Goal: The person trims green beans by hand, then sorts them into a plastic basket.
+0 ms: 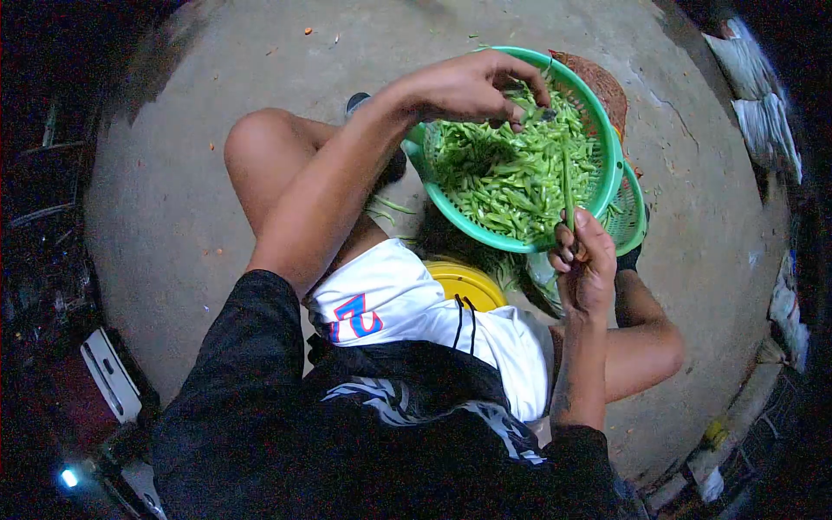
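A green plastic colander [459, 224] holds a heap of sliced green beans [511, 186]. Over its upper part hangs my left hand [481, 91], fingers curled toward the thumb. A small dark thing [547, 114] shows at those fingertips; I cannot make out what it is. Near the colander's lower right rim, my right hand [585, 260] is closed round one end of a long green bean [568, 178]. The bean points up across the cut pieces, its far end just below my left fingertips.
Another green basket [637, 221] sits partly under the colander at the right. A reddish mesh sack [598, 82] lies behind. Below is a yellow round lid or stool [468, 282]. Pale sacks [763, 113] line the right edge, and small scraps dot the concrete floor [173, 217].
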`<state>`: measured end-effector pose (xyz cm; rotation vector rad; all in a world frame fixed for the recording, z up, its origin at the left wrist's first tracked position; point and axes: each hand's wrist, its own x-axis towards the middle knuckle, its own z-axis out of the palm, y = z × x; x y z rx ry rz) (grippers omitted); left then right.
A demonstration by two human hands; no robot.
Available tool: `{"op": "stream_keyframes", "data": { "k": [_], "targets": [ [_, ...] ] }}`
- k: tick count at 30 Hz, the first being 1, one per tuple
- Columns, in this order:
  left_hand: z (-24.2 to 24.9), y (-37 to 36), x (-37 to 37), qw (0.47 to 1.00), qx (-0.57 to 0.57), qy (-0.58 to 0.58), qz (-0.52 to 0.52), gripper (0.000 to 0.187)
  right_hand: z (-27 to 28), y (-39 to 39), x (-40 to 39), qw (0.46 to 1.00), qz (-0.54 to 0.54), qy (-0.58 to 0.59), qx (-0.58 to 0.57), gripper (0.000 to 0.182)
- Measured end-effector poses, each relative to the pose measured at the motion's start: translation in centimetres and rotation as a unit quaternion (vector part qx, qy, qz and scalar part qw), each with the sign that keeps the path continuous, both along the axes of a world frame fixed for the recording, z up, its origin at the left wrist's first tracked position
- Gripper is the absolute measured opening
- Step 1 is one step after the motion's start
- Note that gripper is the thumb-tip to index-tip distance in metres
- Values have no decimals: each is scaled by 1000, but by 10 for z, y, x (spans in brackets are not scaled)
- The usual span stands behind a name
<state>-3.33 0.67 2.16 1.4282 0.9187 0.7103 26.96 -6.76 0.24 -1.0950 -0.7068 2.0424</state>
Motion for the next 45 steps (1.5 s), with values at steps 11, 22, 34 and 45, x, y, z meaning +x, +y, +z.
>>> {"op": "stream_keyframes", "data": {
  "k": [11, 22, 34, 45],
  "targets": [
    [-5, 1, 7, 999, 17, 14, -32, 37, 1, 0, 2, 1000, 9, 6, 16, 23],
    [-5, -3, 18, 996, -23, 25, -79, 40, -1, 1, -1, 1000, 6, 2, 3, 25],
    [-4, -5, 17, 995, 76, 30, -57, 38, 0, 0, -3, 1000, 15, 6, 12, 24],
    [-10, -7, 23, 998, -6, -27, -61, 37, 2, -1, -6, 1000, -1, -1, 13, 24]
  ]
}}
